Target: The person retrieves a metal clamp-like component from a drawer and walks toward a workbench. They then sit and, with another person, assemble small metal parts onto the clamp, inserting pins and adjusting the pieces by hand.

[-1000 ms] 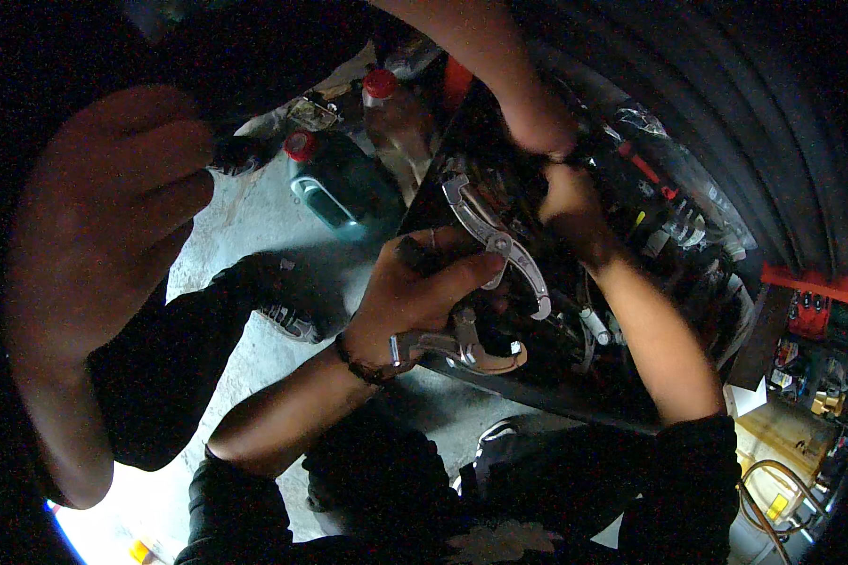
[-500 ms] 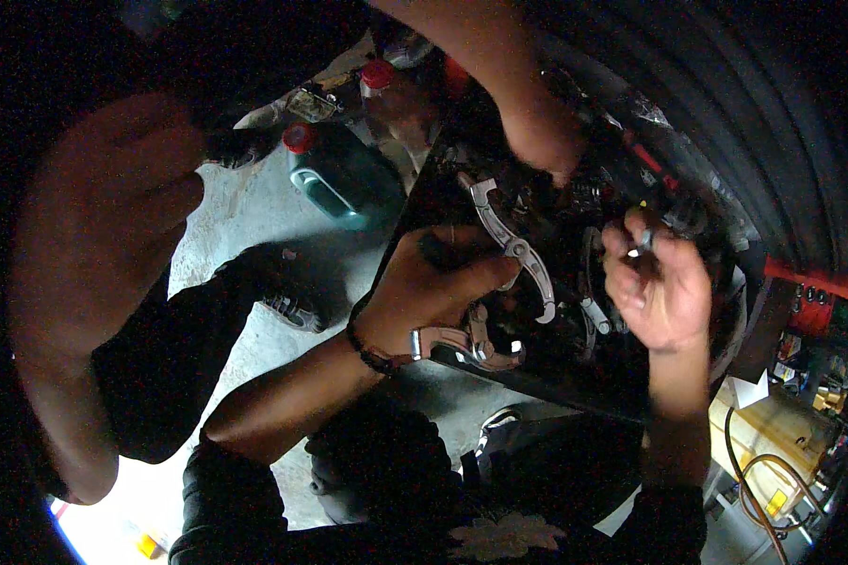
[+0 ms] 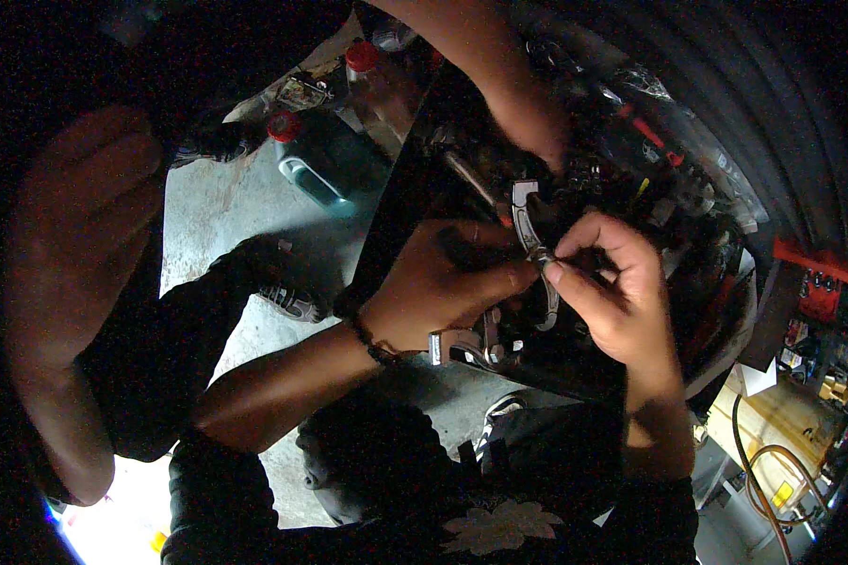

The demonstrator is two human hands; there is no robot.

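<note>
A steel jaw puller (image 3: 526,212) with curved, hooked arms is gripped in my left hand (image 3: 424,287), fingers closed round it. One arm stands up beyond my fingertips; another puller arm (image 3: 457,347) sticks out below the palm. Thumb and finger of my right hand (image 3: 622,297) pinch at the middle joint of the upper arm, by a small shiny metal fastener (image 3: 543,255). The fastener's exact kind is too small to tell. Beneath both hands lies a dark surface with greasy parts, mostly in shadow.
Another person's forearm (image 3: 490,80) reaches in from the top; another arm (image 3: 75,254) fills the left side. A red-capped jug (image 3: 316,179) stands on the pale floor (image 3: 212,217). Beyond my hands lies a red-handled tool (image 3: 652,138). A yellowish tank (image 3: 782,414) with hoses is at right.
My right hand has moved left and down from beside the puller to its joint, bringing a small metal piece. The upper puller arm has turned more upright.
</note>
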